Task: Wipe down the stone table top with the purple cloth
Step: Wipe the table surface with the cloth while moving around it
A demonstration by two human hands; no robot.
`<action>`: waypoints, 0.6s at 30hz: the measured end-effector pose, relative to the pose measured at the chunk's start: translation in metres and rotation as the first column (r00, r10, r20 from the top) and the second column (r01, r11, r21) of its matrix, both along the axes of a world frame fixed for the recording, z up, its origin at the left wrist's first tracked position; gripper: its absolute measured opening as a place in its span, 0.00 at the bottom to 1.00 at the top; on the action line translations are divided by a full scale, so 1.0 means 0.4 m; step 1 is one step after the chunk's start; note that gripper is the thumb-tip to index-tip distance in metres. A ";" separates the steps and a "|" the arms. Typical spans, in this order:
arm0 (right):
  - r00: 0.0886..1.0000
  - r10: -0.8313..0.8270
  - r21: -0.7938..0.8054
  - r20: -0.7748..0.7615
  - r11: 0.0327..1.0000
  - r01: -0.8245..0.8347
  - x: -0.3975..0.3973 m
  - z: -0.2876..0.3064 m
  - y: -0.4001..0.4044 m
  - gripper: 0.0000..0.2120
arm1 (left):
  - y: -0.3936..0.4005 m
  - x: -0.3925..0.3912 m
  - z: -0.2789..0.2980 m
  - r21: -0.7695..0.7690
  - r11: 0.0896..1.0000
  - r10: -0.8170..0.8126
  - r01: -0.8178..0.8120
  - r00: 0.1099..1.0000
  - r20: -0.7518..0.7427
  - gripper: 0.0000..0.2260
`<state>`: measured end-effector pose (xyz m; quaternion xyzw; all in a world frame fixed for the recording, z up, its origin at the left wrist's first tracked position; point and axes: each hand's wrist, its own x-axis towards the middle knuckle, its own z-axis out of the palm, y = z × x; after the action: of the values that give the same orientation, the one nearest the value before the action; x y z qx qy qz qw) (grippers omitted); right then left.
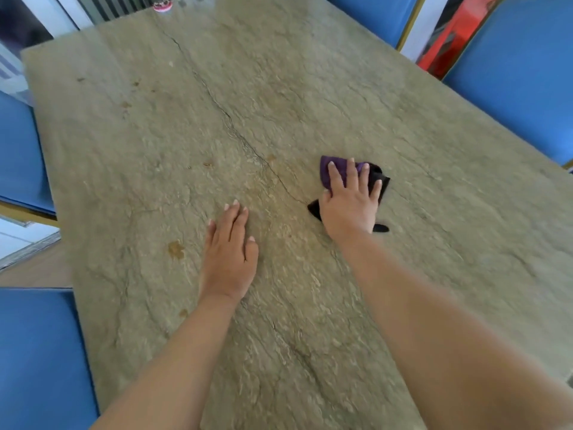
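- Head view: your right hand [350,201] lies flat on the purple cloth [336,172], fingers straight and spread, pressing it onto the bench [310,88] instead of gripping it. That open palm probably spreads the pressure, so more of the fabric meets the stone.
- The cloth is bunched under your palm. Purple shows past the fingertips, and darker folds stick out on the far side of the crack [229,119] and back near your wrist.
- Taking the crack as your landmark, the cloth sits just to its right, about midway along the bench. Your left hand [229,259] rests just to its left and nearer to you.
- Your left hand is also open, palm down, fingers together, holding nothing. It looks placed to brace you as you lean in.
- Brownish stains [175,249] lie left of the crack, one just beside your left hand and others farther off, so that side likely still needs wiping.
- A small pink object [162,5] sits at the far edge left of the crack, and blue chairs [524,72] surround the bench.
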<state>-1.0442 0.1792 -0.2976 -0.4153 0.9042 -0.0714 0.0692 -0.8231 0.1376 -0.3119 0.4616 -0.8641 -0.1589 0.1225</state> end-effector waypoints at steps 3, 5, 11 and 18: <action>0.992 0.126 -0.017 -0.008 0.992 -0.126 0.135 -0.003 0.009 0.26 | 0.001 0.001 -0.001 0.008 1.000 0.000 0.001 0.997 -0.073 0.29; 0.965 0.261 -0.036 -0.023 0.965 -0.261 0.228 -0.004 0.056 0.26 | -0.002 0.004 0.003 0.034 0.999 0.001 0.004 0.990 -0.141 0.28; 0.923 0.383 -0.042 0.027 0.923 -0.382 0.323 0.012 0.290 0.29 | 0.004 0.047 0.041 0.215 0.969 -0.063 0.119 0.966 -0.249 0.23; 0.888 -0.448 -0.015 0.108 0.892 0.452 0.508 0.020 0.378 0.28 | 0.014 0.209 0.106 0.231 0.884 -0.441 0.406 0.888 0.129 0.24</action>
<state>-0.8409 0.3305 -0.2896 -0.1917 0.9695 -0.1247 0.0885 -0.7396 0.1431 -0.2695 0.2832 -0.9315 -0.2248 -0.0393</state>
